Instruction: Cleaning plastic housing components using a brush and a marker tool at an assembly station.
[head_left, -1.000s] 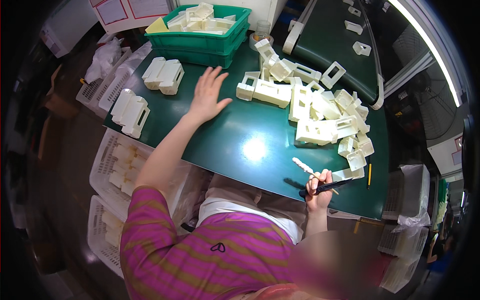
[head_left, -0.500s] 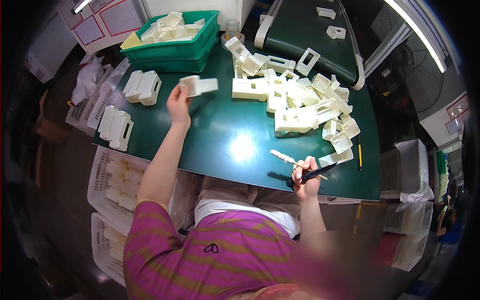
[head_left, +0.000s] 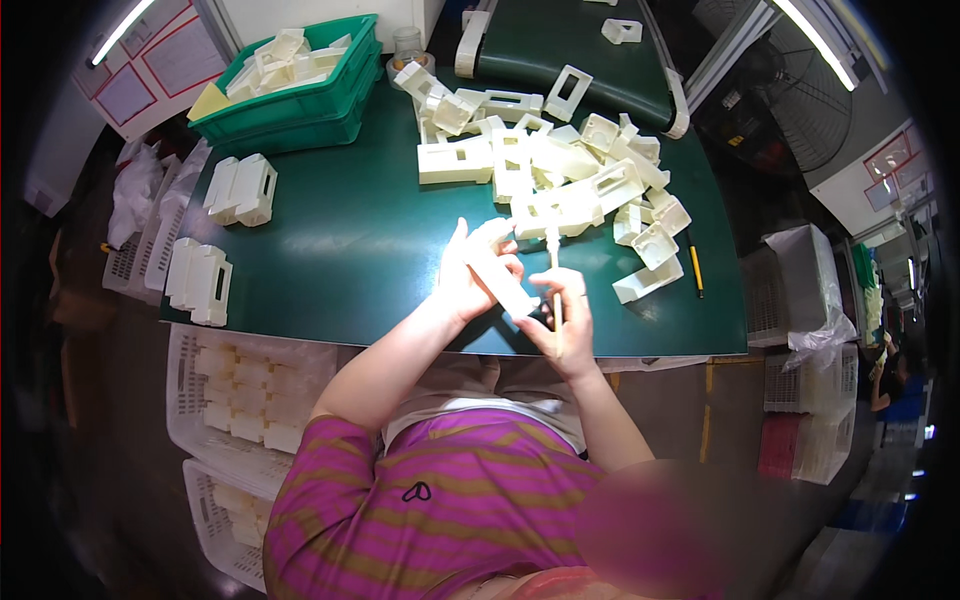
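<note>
head: left hand [head_left: 457,282] curls its fingers round the part [head_left: 500,283], across the palm; right hand [head_left: 570,318] pinches a stick [head_left: 555,258] beside it.

Lots of off-white here tbh: the held part [head_left: 500,284] is creamy white, same as the heap of plastic pieces [head_left: 560,160]. The slim stick [head_left: 557,318] is pale tan with a white tip [head_left: 552,242]. The worktop [head_left: 320,270] is deep green, the conveyor belt [head_left: 570,55] goes darker, and the tray [head_left: 345,95] is a brighter green. Loudest by far is the shirt [head_left: 460,460]: magenta, olive-brown stripes, black heart outline [head_left: 416,491]. Trousers [head_left: 450,376] are beige, the pencil [head_left: 695,265] yellow, the lattice basket [head_left: 186,400] white.
</note>
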